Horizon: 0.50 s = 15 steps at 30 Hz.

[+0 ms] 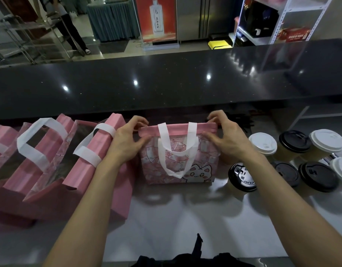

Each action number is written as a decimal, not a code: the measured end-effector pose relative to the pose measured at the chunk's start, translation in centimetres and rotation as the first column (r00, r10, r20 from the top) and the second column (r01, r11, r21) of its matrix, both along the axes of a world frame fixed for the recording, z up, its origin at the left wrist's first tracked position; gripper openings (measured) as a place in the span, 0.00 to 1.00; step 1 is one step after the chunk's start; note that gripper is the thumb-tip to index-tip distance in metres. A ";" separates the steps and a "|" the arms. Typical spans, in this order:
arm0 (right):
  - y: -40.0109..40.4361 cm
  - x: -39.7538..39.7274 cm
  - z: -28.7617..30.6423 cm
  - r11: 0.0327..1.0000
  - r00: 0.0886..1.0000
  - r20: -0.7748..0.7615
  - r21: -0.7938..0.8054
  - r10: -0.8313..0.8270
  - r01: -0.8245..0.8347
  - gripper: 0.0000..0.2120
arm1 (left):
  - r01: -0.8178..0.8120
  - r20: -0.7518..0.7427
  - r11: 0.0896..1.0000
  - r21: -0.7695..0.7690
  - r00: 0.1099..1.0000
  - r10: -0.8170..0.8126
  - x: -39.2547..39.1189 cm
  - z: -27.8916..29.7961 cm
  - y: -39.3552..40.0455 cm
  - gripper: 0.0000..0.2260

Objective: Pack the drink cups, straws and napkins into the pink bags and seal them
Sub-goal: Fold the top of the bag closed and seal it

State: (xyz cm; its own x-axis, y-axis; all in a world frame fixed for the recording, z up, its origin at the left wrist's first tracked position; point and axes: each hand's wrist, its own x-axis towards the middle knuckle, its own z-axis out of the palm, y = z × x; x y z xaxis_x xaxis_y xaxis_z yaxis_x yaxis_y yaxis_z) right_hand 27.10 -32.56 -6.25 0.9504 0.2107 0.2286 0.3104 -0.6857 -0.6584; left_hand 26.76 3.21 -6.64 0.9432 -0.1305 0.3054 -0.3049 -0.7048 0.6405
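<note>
Fingers [141,140] of both hands pinch the pink bag's [177,162] folded top, frame centre; press evenly along the fold to seal.

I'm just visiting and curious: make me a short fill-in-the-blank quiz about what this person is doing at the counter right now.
1. Both hands, left hand and right hand, pinch the folded top edge of the ____ bag with the cat print.
2. That bag's white handles hang down over its ____ side.
3. The lidded cups stand to the ____ of that bag.
4. The cup lids come in two colours, white and ____.

Missing words: pink; front; right; black
</note>
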 end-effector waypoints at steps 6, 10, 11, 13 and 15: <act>-0.3 1.2 -0.2 0.996 0.999 0.034 -0.086 -0.005 0.008 0.07 | 0.087 -0.118 0.973 0.214 0.991 -0.062 1.8 1.6 0.4 0.12; -1.0 2.0 -0.5 0.992 0.998 0.060 -0.127 0.034 -0.026 0.05 | 0.069 -0.084 0.974 0.215 0.995 -0.052 2.4 1.6 0.7 0.10; -1.3 2.1 -0.6 0.990 0.996 0.079 -0.140 0.041 -0.030 0.05 | 0.068 -0.077 0.974 0.217 0.996 -0.052 2.5 1.5 0.9 0.10; -1.7 2.2 -0.9 0.982 0.989 0.139 -0.186 0.055 -0.029 0.12 | 0.065 -0.076 0.976 0.209 0.996 -0.050 2.7 1.2 1.2 0.11; -1.8 2.0 -1.0 0.973 0.974 0.199 -0.225 0.104 -0.058 0.14 | 0.069 -0.079 0.976 0.207 0.995 -0.053 2.7 0.9 1.4 0.11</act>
State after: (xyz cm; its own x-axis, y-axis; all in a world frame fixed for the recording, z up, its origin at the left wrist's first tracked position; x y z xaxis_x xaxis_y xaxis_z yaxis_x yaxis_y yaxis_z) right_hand 29.10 -34.34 -7.25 0.8643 0.3513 0.3599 0.4849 -0.7717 -0.4114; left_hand 29.49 4.57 -5.71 0.9501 -0.2424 0.1964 -0.3098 -0.8071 0.5026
